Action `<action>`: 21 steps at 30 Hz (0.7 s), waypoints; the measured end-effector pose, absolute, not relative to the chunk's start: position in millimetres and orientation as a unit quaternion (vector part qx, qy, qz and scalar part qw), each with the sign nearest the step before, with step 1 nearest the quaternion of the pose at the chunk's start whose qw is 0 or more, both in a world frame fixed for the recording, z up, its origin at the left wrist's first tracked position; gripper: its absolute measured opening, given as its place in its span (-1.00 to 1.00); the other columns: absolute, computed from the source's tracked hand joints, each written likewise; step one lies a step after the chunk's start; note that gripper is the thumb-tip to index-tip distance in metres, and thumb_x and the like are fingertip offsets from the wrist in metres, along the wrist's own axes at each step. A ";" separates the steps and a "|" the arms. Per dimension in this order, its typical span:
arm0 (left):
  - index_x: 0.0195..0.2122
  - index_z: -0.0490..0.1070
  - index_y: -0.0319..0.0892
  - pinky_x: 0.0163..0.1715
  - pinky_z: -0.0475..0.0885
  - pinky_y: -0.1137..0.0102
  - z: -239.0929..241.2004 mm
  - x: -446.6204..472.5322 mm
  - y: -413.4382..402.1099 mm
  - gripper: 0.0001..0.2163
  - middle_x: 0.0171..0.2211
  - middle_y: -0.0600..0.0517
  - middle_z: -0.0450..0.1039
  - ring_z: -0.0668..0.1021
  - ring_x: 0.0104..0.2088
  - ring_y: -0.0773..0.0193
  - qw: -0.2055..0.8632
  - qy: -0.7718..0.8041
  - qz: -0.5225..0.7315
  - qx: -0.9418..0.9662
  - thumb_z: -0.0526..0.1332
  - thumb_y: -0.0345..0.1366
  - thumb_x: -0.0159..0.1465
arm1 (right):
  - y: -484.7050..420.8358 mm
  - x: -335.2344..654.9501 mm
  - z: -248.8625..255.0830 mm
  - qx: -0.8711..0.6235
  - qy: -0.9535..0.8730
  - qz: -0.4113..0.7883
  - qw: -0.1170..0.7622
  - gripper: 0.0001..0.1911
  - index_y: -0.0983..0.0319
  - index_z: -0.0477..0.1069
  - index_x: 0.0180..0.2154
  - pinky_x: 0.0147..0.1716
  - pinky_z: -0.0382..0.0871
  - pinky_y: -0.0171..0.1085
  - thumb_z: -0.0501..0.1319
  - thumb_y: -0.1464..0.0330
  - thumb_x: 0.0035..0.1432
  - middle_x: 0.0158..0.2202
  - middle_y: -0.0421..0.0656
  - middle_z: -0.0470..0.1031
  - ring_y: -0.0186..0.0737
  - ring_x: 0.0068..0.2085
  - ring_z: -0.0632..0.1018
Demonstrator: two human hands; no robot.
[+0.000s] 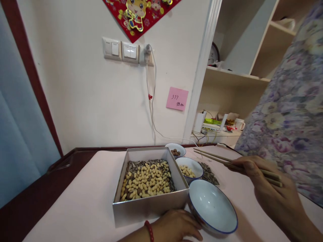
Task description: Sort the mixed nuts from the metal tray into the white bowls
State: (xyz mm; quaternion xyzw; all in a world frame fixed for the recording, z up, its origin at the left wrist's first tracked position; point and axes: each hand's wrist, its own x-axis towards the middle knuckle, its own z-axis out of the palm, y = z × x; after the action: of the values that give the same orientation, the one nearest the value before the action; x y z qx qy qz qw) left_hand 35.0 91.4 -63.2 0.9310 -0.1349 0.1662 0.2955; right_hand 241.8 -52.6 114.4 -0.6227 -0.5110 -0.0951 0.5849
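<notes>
A person's right hand (pixel 271 188) pinches a pair of chopsticks (pixel 228 163), tips pointing left above a pink-covered table (pixel 75 195), while the left hand (pixel 175 225) lies by the near side of a silvery box (pixel 151 209), fingers loosely spread beside the nearest bowl (pixel 212 205); whether they touch it cannot be told. The box, left of the bowls, holds peanuts (pixel 148 178) over dark striped seeds (pixel 137 165). Farther off stand a bowl of peanuts (pixel 194 164) and a bowl of brown nuts (pixel 177 147), with more seeds (pixel 209 174) at right
</notes>
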 end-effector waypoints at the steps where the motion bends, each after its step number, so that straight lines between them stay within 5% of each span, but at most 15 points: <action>1: -0.06 0.59 -0.28 0.16 0.37 0.38 -61.3 34.5 91.1 -0.36 -0.03 -0.20 0.62 0.58 0.08 0.12 0.293 -0.137 0.165 0.932 -0.11 0.14 0.41 | -47.9 234.0 116.4 -0.607 -0.526 -0.081 0.590 -0.70 0.11 0.54 -0.29 -0.24 0.54 -0.28 0.17 0.09 0.32 -0.27 -0.15 0.56 -0.20 -0.24 0.62; 6: -0.05 0.59 -0.27 0.18 0.35 0.38 -60.0 35.8 89.7 -0.47 0.01 -0.19 0.61 0.56 0.12 0.13 0.274 -0.134 0.144 0.941 -0.04 0.03 0.44 | -14.6 195.5 117.5 -0.572 -0.602 0.010 0.557 -0.69 0.15 0.49 -0.30 -0.31 0.44 -0.31 0.11 0.14 0.37 -0.32 -0.17 0.51 -0.25 -0.27 0.57; 12: -0.05 0.58 -0.27 0.23 0.30 0.42 -63.9 39.3 88.8 -0.77 0.05 -0.16 0.59 0.53 0.17 0.18 0.261 -0.125 0.122 0.949 0.17 -0.34 0.40 | 34.3 164.5 109.4 -0.567 -0.658 0.067 0.492 -0.59 0.19 0.42 -0.38 -0.31 0.30 -0.27 0.05 0.07 0.38 -0.39 -0.18 0.42 -0.26 -0.33 0.46; 21: 0.00 0.54 -0.27 0.26 0.25 0.44 -81.7 49.8 94.9 -0.77 0.08 -0.15 0.57 0.50 0.20 0.20 0.261 -0.138 0.104 0.950 0.18 -0.36 0.39 | 99.4 169.0 87.3 -0.586 -0.653 0.099 0.470 -0.54 0.19 0.36 -0.44 -0.34 0.34 -0.24 0.03 0.00 0.33 -0.44 -0.15 0.43 -0.19 -0.35 0.47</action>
State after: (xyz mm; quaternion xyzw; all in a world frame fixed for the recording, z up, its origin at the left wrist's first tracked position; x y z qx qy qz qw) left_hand 49.8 94.9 -81.7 0.9498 -0.1378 0.1036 0.2612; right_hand 169.0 99.4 87.3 -0.5856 -0.6529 0.0993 0.4699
